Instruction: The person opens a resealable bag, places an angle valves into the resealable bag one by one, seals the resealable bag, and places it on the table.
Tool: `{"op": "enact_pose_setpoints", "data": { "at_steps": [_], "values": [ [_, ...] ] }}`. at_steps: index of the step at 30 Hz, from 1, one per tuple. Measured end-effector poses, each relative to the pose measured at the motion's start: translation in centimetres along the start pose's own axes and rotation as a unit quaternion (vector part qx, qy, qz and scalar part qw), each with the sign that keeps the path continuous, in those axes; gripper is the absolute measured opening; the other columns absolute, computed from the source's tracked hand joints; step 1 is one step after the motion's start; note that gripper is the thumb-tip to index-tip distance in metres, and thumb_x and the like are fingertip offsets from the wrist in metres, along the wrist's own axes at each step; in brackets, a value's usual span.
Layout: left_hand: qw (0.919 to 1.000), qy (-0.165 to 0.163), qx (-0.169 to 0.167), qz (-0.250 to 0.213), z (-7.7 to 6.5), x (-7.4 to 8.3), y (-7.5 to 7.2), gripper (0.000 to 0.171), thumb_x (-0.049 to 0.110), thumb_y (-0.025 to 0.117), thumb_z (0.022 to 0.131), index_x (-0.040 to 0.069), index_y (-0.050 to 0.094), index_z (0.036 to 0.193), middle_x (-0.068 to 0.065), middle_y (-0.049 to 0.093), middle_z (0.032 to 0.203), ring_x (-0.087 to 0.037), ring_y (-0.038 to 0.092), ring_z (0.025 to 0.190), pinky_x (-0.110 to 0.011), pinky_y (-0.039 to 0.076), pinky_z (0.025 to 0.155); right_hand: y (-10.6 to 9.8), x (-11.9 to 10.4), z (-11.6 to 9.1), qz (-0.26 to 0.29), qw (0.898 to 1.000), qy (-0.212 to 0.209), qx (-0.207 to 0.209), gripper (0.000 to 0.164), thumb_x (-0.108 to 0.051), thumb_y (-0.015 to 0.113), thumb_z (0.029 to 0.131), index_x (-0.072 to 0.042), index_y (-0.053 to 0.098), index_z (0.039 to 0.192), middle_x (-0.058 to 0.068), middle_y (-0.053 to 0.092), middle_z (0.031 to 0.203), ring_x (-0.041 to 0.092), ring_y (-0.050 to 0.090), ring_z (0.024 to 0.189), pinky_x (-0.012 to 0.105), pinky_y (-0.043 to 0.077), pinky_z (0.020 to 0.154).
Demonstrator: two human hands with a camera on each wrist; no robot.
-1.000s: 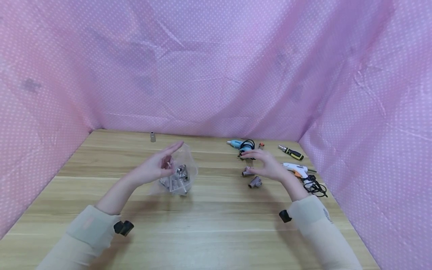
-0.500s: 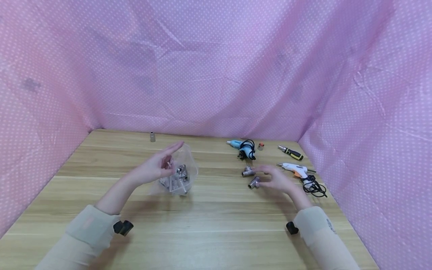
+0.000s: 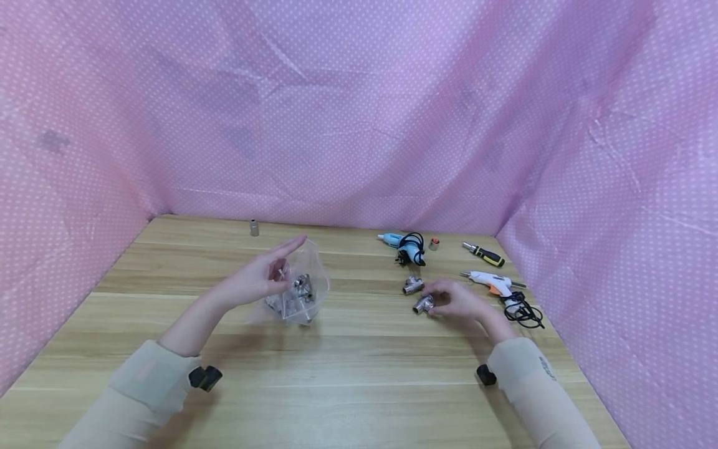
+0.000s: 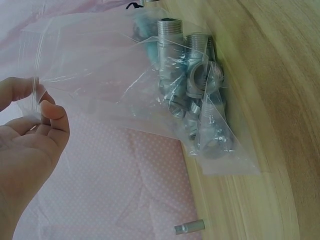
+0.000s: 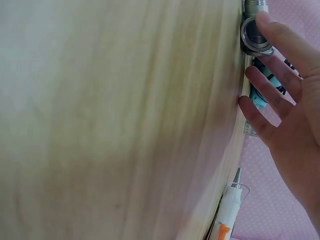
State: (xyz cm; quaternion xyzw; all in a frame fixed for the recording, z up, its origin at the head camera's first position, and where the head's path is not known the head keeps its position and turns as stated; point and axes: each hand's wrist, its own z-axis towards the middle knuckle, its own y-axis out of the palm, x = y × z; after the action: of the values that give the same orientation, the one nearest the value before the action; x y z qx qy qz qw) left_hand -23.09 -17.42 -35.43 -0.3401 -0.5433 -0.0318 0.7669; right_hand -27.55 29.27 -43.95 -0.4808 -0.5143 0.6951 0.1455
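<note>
My left hand pinches the top edge of a clear zip-lock bag, which sits at the table's centre-left. Inside the bag, several threaded metal pipe fittings show in the left wrist view. On the right, my right hand holds a shiny metal pipe tee lying on the wood, between thumb and index finger. The other fingers spread apart in the right wrist view, where the tee's round threaded opening faces the camera. A second pipe tee lies just behind it.
A blue corded glue gun, a small metal piece with an orange-red top, a black-yellow screwdriver and a white glue gun lie right. A metal cylinder stands back left. Pink dotted cloth surrounds the wooden table.
My right hand has come down and toward me from above the farther pipe tee to the nearer one, and its fingers have closed in on it. The left hand stays at the bag.
</note>
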Motion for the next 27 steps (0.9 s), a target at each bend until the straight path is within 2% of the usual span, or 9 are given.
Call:
{"op": "enact_pose_setpoints", "data": {
  "at_steps": [8,13,18,23,27],
  "values": [
    [0.9997,0.004,-0.005,0.025,0.0,-0.1,0.0,0.086,-0.009,0.061,0.080,0.011,0.018,0.152,-0.016,0.021,0.152,-0.012,0.044,0.065,-0.021,0.042,0.056,0.1,0.0,0.1,-0.012,1.000,-0.010,0.006,0.038,-0.024,0.078,0.075,-0.017,0.069,0.111,0.005,0.064,0.119,0.024,0.058,0.110,0.046,0.045,0.095],
    [0.9999,0.004,-0.005,0.014,0.0,0.0,0.0,0.086,-0.010,0.061,0.080,0.013,0.018,0.152,-0.015,0.015,0.155,-0.014,0.048,0.073,-0.022,0.046,0.060,-0.1,-0.5,0.4,0.002,1.000,0.005,0.003,0.034,-0.025,0.078,0.076,-0.017,0.068,0.107,0.002,0.065,0.114,0.020,0.060,0.103,0.042,0.048,0.093],
    [0.9998,0.002,-0.005,0.018,0.0,0.2,0.0,0.086,-0.008,0.061,0.081,0.012,0.018,0.152,-0.015,0.018,0.154,-0.014,0.047,0.072,-0.022,0.046,0.060,-0.3,-1.1,0.9,-0.003,1.000,0.010,0.010,0.031,-0.029,0.078,0.075,-0.018,0.068,0.103,-0.004,0.065,0.104,0.016,0.061,0.096,0.035,0.052,0.085],
    [0.9994,0.002,-0.002,0.034,-0.1,0.1,0.0,0.086,-0.006,0.062,0.081,0.012,0.018,0.152,-0.016,0.024,0.151,-0.014,0.045,0.067,-0.022,0.043,0.058,-0.5,-2.3,1.3,-0.023,0.999,-0.010,0.022,0.033,-0.034,0.078,0.075,-0.019,0.069,0.102,-0.007,0.066,0.101,0.012,0.062,0.089,0.035,0.053,0.079],
    [0.9997,0.002,-0.004,0.023,-0.1,0.0,0.1,0.086,-0.008,0.061,0.081,0.012,0.018,0.152,-0.016,0.021,0.152,-0.014,0.048,0.070,-0.022,0.045,0.059,-0.8,-3.5,1.8,0.004,0.998,-0.048,0.032,0.034,-0.023,0.079,0.075,-0.011,0.069,0.105,-0.002,0.064,0.106,0.013,0.062,0.092,0.034,0.054,0.081]
  ]
}}
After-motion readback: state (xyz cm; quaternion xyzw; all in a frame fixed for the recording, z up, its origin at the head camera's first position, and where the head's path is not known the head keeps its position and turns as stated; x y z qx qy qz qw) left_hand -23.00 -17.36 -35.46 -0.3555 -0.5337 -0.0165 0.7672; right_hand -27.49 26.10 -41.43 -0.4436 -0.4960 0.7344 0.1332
